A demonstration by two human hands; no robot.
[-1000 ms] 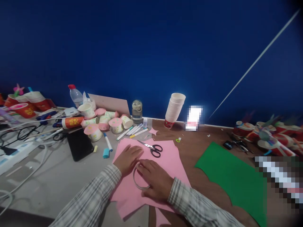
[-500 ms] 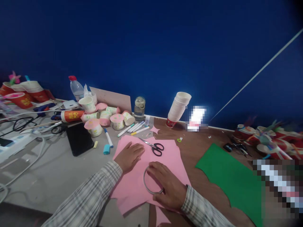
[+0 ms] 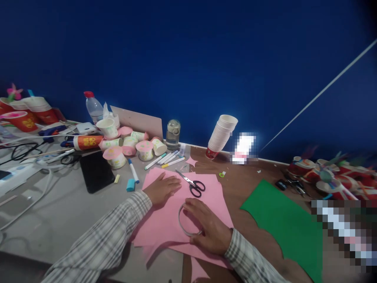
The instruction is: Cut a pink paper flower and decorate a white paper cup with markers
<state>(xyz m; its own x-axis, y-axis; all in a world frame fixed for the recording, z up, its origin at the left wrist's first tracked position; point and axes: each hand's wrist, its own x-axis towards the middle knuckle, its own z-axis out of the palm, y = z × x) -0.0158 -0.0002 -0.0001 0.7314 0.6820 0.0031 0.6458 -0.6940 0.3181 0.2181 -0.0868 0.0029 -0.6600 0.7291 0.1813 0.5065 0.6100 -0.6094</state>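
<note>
My left hand (image 3: 165,189) lies flat with its fingers stretched on several sheets of pink paper (image 3: 212,186). My right hand (image 3: 209,227) has its fingers and thumb on the rim of a thin grey ring (image 3: 180,222), which rests on the paper; part of the rim is hidden under the hand. Scissors (image 3: 194,186) with black handles lie on the sheets beyond both hands, blades slightly apart. A curved strip of pink paper (image 3: 156,251) stands out blurred at the near edge. Below the right hand is a pointed pink scrap (image 3: 198,271).
Green paper (image 3: 282,220) lies to the right. Markers (image 3: 167,157), a glass jar (image 3: 173,134) and stacked paper cups (image 3: 221,133) stand or lie behind. Pink-and-white cup pieces (image 3: 129,145), a black phone (image 3: 96,172) and cables (image 3: 44,188) are on the left.
The near-edge pink strip has shifted and curled up, and the sheets have moved slightly. The scissors have turned a little. Both hands stay almost where they were, the right on the ring.
</note>
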